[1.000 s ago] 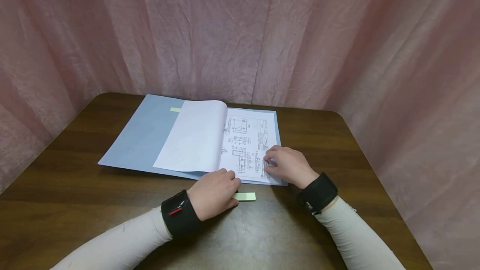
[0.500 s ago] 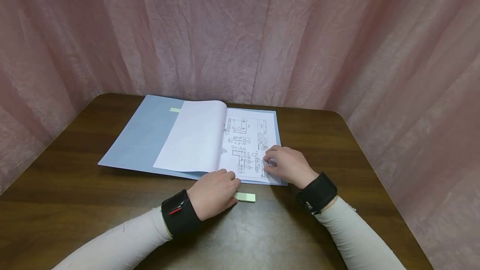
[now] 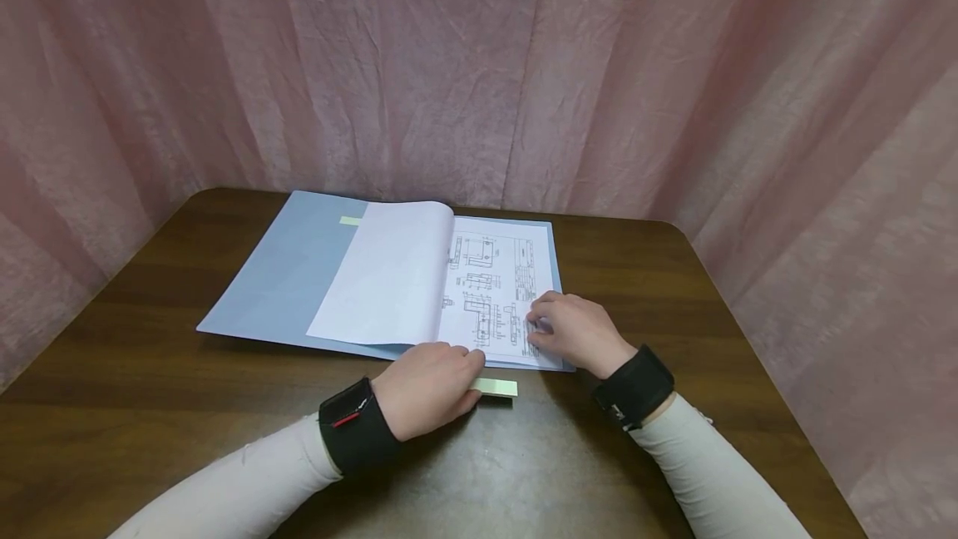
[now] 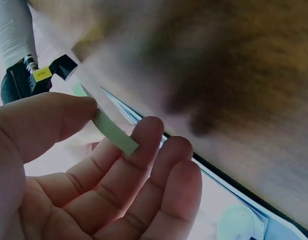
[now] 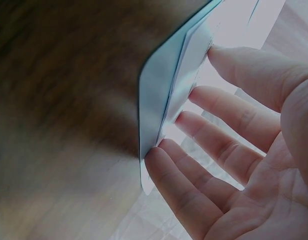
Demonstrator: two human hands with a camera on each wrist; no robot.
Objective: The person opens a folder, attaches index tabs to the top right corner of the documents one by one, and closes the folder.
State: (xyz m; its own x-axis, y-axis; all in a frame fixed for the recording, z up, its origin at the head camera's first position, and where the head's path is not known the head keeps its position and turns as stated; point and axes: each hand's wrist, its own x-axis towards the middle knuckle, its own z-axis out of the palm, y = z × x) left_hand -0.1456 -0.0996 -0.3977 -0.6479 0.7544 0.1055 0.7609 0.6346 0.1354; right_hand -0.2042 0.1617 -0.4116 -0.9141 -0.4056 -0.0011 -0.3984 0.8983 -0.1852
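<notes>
A light blue folder (image 3: 277,273) lies open on the table, with a blank white sheet (image 3: 385,273) curled over to the left. Beside the curl shows a page (image 3: 490,273) printed with technical drawings. My left hand (image 3: 428,389), just in front of the folder, pinches a pale green sticky-note strip (image 3: 497,388) between thumb and fingers. The left wrist view shows this strip (image 4: 111,131) bending from the thumb across the fingers. My right hand (image 3: 580,329) rests its fingertips on the lower right part of the printed page, beside the folder's edge (image 5: 151,100).
Another pale green strip (image 3: 348,220) sticks out from the left edge of the turned sheet near its top. The brown wooden table (image 3: 636,273) ends at a pink curtain (image 3: 449,65) behind and on the right.
My left hand has shifted slightly to the right, and the strip's free end has risen off the table, with a shadow under it. The right hand stays in place.
</notes>
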